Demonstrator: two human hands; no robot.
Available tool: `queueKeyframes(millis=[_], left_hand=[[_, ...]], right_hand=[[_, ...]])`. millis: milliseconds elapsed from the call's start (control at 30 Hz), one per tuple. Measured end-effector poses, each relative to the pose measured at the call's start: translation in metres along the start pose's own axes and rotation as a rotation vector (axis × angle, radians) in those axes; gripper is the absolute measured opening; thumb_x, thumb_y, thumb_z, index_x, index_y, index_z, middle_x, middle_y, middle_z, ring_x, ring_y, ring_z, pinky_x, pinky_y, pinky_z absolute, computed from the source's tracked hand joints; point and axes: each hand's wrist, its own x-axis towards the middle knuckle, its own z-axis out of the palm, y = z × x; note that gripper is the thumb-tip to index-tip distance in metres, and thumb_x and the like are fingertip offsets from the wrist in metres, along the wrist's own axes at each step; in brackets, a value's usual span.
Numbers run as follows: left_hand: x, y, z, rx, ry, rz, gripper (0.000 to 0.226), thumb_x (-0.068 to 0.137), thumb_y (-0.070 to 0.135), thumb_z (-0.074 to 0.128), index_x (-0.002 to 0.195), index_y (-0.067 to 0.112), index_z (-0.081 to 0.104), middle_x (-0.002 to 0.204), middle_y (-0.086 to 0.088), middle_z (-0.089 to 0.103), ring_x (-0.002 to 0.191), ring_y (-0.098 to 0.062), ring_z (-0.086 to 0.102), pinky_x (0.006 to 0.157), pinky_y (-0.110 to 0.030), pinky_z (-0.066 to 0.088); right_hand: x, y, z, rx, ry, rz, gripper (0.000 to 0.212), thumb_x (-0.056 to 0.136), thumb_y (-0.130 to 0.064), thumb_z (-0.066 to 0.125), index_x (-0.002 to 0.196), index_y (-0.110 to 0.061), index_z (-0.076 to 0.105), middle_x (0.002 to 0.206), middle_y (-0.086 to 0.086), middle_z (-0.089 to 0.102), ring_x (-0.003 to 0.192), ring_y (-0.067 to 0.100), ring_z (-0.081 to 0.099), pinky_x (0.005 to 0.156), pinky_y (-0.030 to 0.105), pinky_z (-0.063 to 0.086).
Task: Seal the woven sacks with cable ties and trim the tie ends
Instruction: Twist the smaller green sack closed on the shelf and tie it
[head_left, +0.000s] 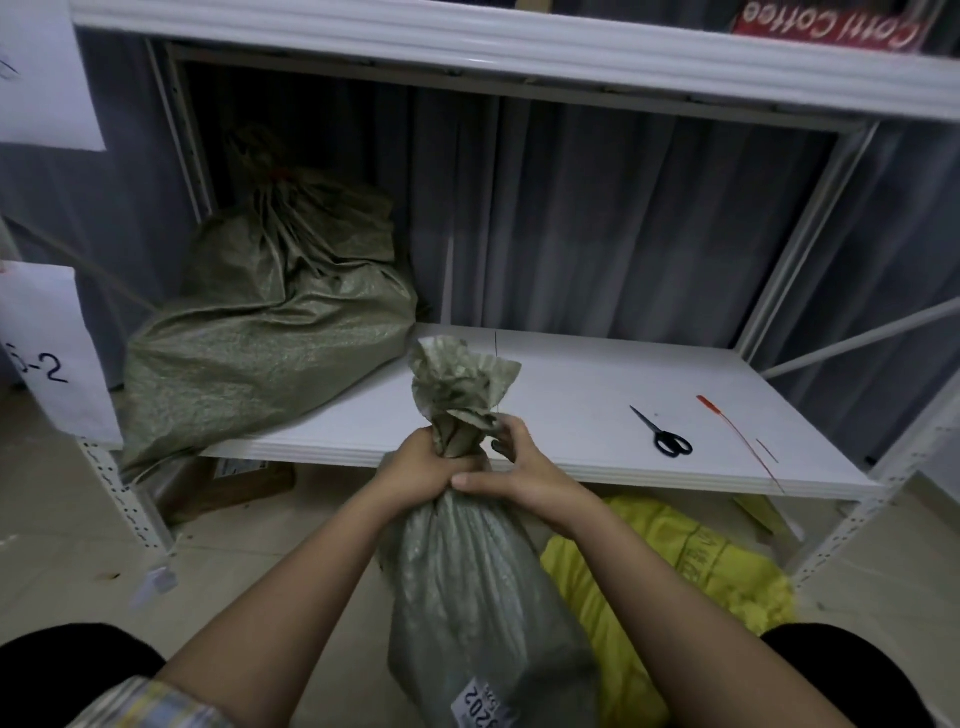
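Both hands work low in mid-frame: the left hand grips the gathered neck of the green sack, while the right hand pinches what looks like a thin tie there. Cinching seems underway; trimming follows, needing the scissors on the shelf, mid-right.

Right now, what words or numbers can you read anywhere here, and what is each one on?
"Cotti Coffee", upside down, on the red box on the top shelf.
"-2", handwritten, on the white paper sign at left; the mark before it is unclear.
"202", upside down and cut off, on the white label on the held green sack; its smaller print is unreadable.
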Motion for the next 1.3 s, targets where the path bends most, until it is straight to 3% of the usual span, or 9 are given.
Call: queueKeyframes(millis=[100, 233, 400, 567, 733, 833, 933, 1033, 1300], left_hand=[[-0.001, 0.013, 0.004, -0.097, 0.028, 0.005, 0.029, 0.075, 0.032, 0.075, 0.098, 0.016, 0.067, 0.096, -0.003, 0.071, 0.092, -0.015, 0.066, 0.087, -0.036, 0.052], [-0.006, 0.024, 0.01, -0.154, 0.012, 0.048, 0.029, 0.081, 0.03, 0.072, 0.101, 0.011, 0.065, 0.097, 0.0, 0.069, 0.094, -0.011, 0.064, 0.083, -0.024, 0.051], [-0.013, 0.033, 0.011, -0.105, 0.021, 0.158, 0.018, 0.083, 0.023, 0.07, 0.099, 0.016, 0.065, 0.099, 0.001, 0.068, 0.1, -0.011, 0.063, 0.091, -0.026, 0.048], [-0.009, 0.035, 0.012, 0.072, 0.064, 0.152, 0.037, 0.085, 0.023, 0.067, 0.12, 0.013, 0.058, 0.11, 0.006, 0.058, 0.106, -0.003, 0.051, 0.083, -0.01, 0.036], [-0.001, 0.03, 0.01, 0.252, 0.169, -0.059, 0.087, 0.06, 0.071, 0.062, 0.13, 0.023, 0.046, 0.13, -0.002, 0.049, 0.123, -0.02, 0.046, 0.104, -0.036, 0.038], [-0.007, 0.03, 0.007, 0.135, 0.062, -0.08, 0.084, 0.074, 0.058, 0.068, 0.14, 0.019, 0.035, 0.139, -0.004, 0.041, 0.127, -0.017, 0.042, 0.098, -0.023, 0.035], [-0.009, 0.037, 0.017, -0.008, -0.082, 0.013, 0.07, 0.082, 0.035, 0.069, 0.14, 0.012, 0.035, 0.138, 0.001, 0.046, 0.115, -0.002, 0.044, 0.086, -0.007, 0.032], [0.0, 0.036, 0.036, -0.051, -0.053, 0.032, 0.07, 0.077, 0.033, 0.075, 0.135, 0.013, 0.041, 0.133, 0.001, 0.051, 0.121, -0.011, 0.048, 0.099, -0.019, 0.037], [0.03, 0.037, 0.05, -0.003, 0.201, -0.048, 0.033, 0.089, 0.031, 0.058, 0.114, 0.009, 0.063, 0.117, -0.012, 0.065, 0.112, -0.027, 0.059, 0.092, -0.033, 0.047]], right_hand=[[0.0, 0.011, 0.01, -0.145, -0.11, 0.051, 0.101, 0.06, -0.044, 0.085, 0.141, -0.025, 0.027, 0.138, -0.008, 0.043, 0.124, 0.005, 0.044, 0.103, 0.023, 0.038], [0.008, 0.019, 0.029, -0.452, 0.095, 0.071, 0.131, 0.035, -0.082, 0.07, 0.146, -0.03, 0.023, 0.139, -0.008, 0.036, 0.13, 0.013, 0.034, 0.112, 0.037, 0.031], [0.008, 0.016, 0.037, -0.478, 0.35, -0.101, 0.09, 0.057, -0.055, 0.074, 0.135, -0.025, 0.043, 0.13, -0.005, 0.04, 0.129, 0.013, 0.03, 0.111, 0.03, 0.027], [0.013, 0.009, 0.039, -0.344, 0.486, -0.086, 0.052, 0.064, -0.047, 0.054, 0.109, -0.022, 0.062, 0.113, 0.003, 0.063, 0.116, 0.025, 0.053, 0.096, 0.037, 0.044], [0.02, 0.005, 0.032, -0.292, 0.522, 0.024, 0.011, 0.088, -0.018, 0.051, 0.094, -0.018, 0.06, 0.11, 0.013, 0.063, 0.11, 0.033, 0.055, 0.094, 0.045, 0.044], [0.014, 0.005, 0.03, -0.315, 0.526, 0.028, 0.017, 0.089, -0.024, 0.049, 0.087, -0.021, 0.066, 0.097, 0.008, 0.068, 0.095, 0.029, 0.062, 0.072, 0.032, 0.046], [0.008, 0.009, 0.033, -0.548, 0.504, 0.044, 0.026, 0.093, -0.032, 0.045, 0.107, -0.022, 0.066, 0.114, 0.006, 0.065, 0.107, 0.027, 0.059, 0.078, 0.029, 0.042], [0.008, 0.015, 0.036, -0.667, 0.465, 0.002, 0.035, 0.098, -0.025, 0.041, 0.13, -0.017, 0.054, 0.131, 0.006, 0.056, 0.118, 0.024, 0.053, 0.092, 0.029, 0.04], [0.002, 0.027, 0.012, -0.139, 0.387, -0.08, 0.038, 0.082, -0.014, 0.07, 0.116, -0.006, 0.058, 0.1, 0.005, 0.048, 0.068, -0.004, 0.049, 0.063, 0.005, 0.038]])
